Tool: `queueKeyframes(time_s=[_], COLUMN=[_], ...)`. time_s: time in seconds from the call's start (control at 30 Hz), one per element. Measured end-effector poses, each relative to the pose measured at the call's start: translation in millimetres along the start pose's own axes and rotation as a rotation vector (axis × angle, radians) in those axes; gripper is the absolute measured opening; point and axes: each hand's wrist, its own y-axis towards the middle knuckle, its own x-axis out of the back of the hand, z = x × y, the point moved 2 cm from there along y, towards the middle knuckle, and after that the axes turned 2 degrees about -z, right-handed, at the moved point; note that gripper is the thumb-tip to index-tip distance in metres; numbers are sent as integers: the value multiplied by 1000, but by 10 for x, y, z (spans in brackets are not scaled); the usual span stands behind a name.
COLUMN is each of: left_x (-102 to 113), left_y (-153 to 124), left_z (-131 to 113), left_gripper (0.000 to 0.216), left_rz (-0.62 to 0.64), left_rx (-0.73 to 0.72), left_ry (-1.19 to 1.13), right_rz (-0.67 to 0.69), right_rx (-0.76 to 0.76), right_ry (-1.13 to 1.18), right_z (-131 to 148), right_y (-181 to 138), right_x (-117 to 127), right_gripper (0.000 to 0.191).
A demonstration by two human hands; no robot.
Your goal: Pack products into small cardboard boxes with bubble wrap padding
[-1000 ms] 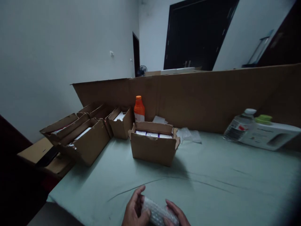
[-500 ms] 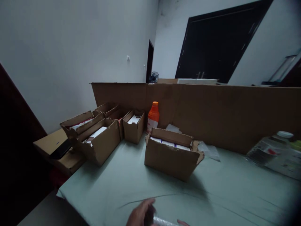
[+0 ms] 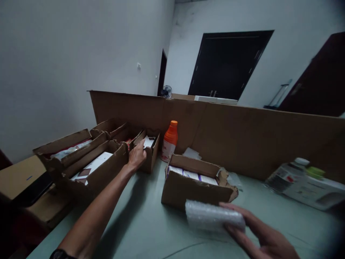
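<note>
My left hand [image 3: 137, 155] reaches over the near rim of a narrow cardboard box [image 3: 151, 160]. Its fingers are closed at the edge of a white card [image 3: 148, 141] in that box; the fingertips are partly hidden. My right hand [image 3: 260, 230] grips a bubble-wrapped packet [image 3: 212, 216] between thumb and fingers, above the table in front of another cardboard box [image 3: 188, 192]. That box holds several white packs with purple edges [image 3: 192, 175].
More open cardboard boxes [image 3: 120, 162] with cards and plastic bags stand at the left. An orange bottle [image 3: 169, 140] stands behind, against a cardboard screen [image 3: 231, 133]. To the right are a clear plastic bottle [image 3: 289, 176], a green object [image 3: 315, 172] and a white box [image 3: 307, 190].
My left hand has moved from the table's front edge, forward and left, to the narrow box. My right hand has lifted the bubble-wrapped packet into view. The camera view has shifted.
</note>
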Motion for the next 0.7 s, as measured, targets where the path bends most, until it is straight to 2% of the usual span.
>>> queueKeyframes(time_s=[0.1,0.17,0.27,0.37,0.43,0.5,0.6,0.7], left_x=[-75,-98,-132,-147,-133,-109,-87,-93], left_y=[-191,-337,-458,-464,-446,-436,-440,-440], left_z=[177,239,277,298,320,344,374,388], left_gripper=[36,28,27,27,25,24,24,24], left_rz=[14,4,-26,-52,-66,-75,-77,-81], left_rx=[-35,-75,-125,-166,-185,-196,-202,-198], left_ry=[7,-4,-32,-54,-61,-68,-80,-91], right_rz=[-70,-88,-29,167,357,513,647,729], right_rx=[123,201,270,312,361,400,418,427], right_ry=[-20,27,40,-236,-458,-571,-615,-663], right_z=[241,409,634,825,912,952,933,874], right_y=[693,1175,1832,2308,2496,2597,2648,2644], right_x=[21,-138,-593,-1143,-1475,-1748,-2064,-2279], right_gripper=[32,32,29,32,33,32,29,21])
